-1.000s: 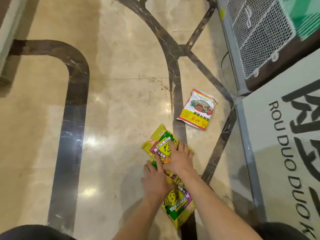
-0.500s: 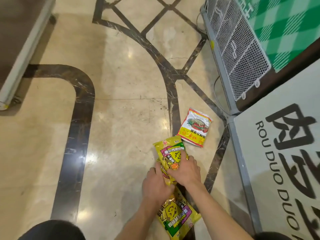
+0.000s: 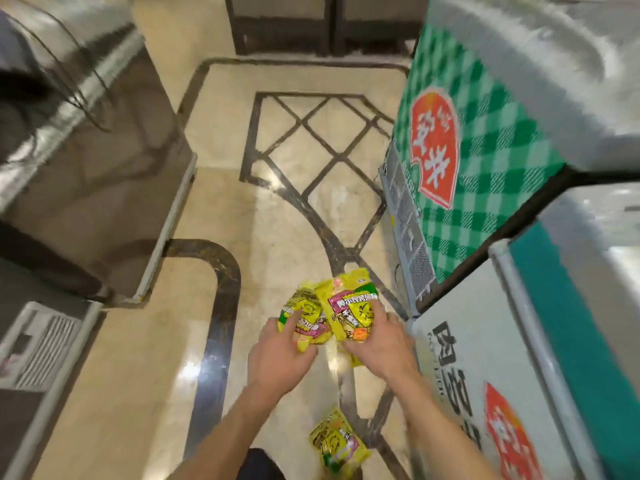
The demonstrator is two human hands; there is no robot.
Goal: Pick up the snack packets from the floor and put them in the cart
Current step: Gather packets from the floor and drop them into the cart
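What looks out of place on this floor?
One yellow snack packet lies loose on the marble floor, low in the view between the person's forearms, where it could be stepped on. The left hand grips a second packet and the right hand grips a third packet.

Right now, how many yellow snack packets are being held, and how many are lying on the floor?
Yellow packets held: 2, the left packet and the right packet
Yellow packets lying on the floor: 1, the floor packet
Total: 3
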